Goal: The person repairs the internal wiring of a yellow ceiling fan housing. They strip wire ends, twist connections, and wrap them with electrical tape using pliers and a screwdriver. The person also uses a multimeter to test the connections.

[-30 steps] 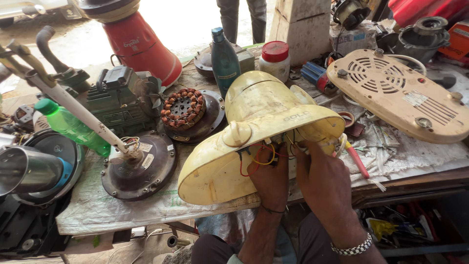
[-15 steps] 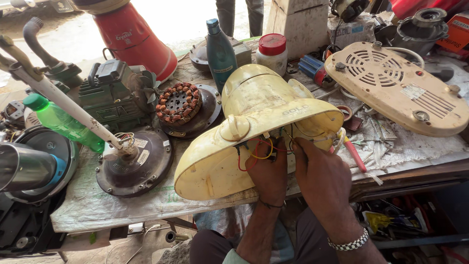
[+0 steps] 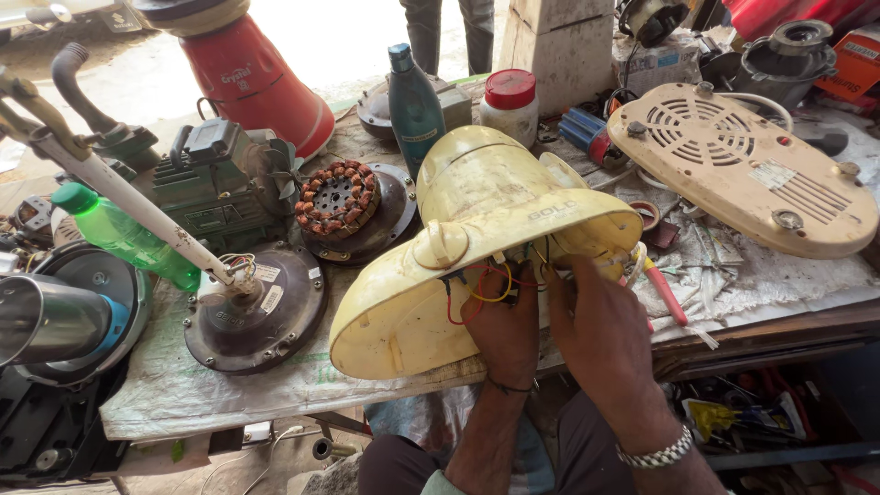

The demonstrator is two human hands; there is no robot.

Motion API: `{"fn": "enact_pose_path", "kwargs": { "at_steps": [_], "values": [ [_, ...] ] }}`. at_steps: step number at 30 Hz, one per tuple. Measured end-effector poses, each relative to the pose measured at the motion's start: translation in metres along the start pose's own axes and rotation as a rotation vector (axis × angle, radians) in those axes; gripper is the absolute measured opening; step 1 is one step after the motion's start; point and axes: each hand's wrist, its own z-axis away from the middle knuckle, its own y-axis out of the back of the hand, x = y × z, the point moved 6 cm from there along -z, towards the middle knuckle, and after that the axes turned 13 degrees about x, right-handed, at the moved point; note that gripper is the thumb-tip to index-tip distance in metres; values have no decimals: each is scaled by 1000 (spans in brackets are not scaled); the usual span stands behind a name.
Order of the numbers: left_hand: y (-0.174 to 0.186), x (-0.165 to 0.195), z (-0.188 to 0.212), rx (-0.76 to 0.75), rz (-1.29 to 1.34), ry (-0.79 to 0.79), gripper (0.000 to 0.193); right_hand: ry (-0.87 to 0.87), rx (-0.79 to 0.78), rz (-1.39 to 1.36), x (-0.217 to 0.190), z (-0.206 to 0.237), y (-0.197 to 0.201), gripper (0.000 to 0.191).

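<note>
A cream-yellow plastic fan base housing [image 3: 477, 229] lies tipped on its side on the workbench, its open underside facing me. Red, yellow and black wires [image 3: 477, 291] hang out of the opening. My left hand [image 3: 504, 325] reaches into that opening with its fingers among the wires. Beside it, my right hand [image 3: 596, 321] grips the housing's lower rim on the right, fingertips tucked inside. What the fingertips hold inside is hidden. A pink-handled screwdriver [image 3: 665, 291] lies just right of my right hand.
A copper-wound stator [image 3: 339, 194] on a dark plate, a ceiling-fan motor with white rod [image 3: 252, 307], a green bottle [image 3: 124, 234], a teal bottle [image 3: 414, 105], a red-lidded jar [image 3: 510, 105] and a cream vented cover [image 3: 742, 165] crowd the bench. A person's legs [image 3: 449, 27] stand beyond it.
The view has shifted slightly. My hands stay at the housing's opening, fingers working a little among the wires; the housing has barely moved.
</note>
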Motion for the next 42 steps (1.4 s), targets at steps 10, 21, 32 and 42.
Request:
{"fn": "enact_pose_path", "kwargs": {
  "at_steps": [10,21,32,42],
  "values": [
    [-2,-4,1,-27,17,41,12,-120,-120,176,3,2,-4,19],
    [-2,-3,0,-40,46,86,12,-94,-68,127,2,0,0,23],
    [-2,-2,0,-29,13,49,13,67,116,67,-2,1,7,19],
    [0,2,-2,1,-27,37,11,12,-4,-17,0,-7,1,23]
  ]
}}
